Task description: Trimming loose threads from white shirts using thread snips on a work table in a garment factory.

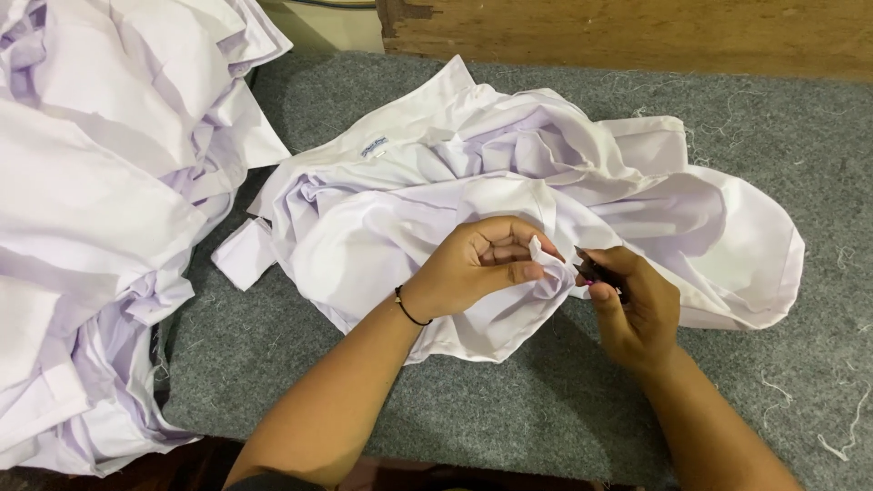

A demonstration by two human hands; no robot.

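On the grey felt table (509, 418), near its middle, a white shirt (509, 182) is lying crumpled, its collar and a small neck label (374, 145) turned up toward the far left. Left hand (477, 266) is pinching a small fold of the shirt's cloth between thumb and fingertips (542, 247), fingers curled tight around it, palm facing up and in. A thin black band (409, 307) is sitting on that wrist. Right hand (637, 305) is hovering just beside the pinched fold, fingers closed around a small dark tool (596, 271) with a bit of pink showing; its tip is pointing at the fold, almost touching it. Cannot tell exactly what kind of tool it is, too small and mostly hidden by the fingers. Both forearms are coming in from the near edge, meeting over the shirt's near hem. One cuff or sleeve end (244, 255) is sticking out at the shirt's left side, lying flat on the felt. Left of that, a big heap of white garments (100, 227) is piling over the table's left edge, just beside the shirt but not clearly touching it. Loose white thread scraps (841, 427) are scattering over the felt at the right. Behind the table, a worn wooden board (637, 32) is running along the far edge.
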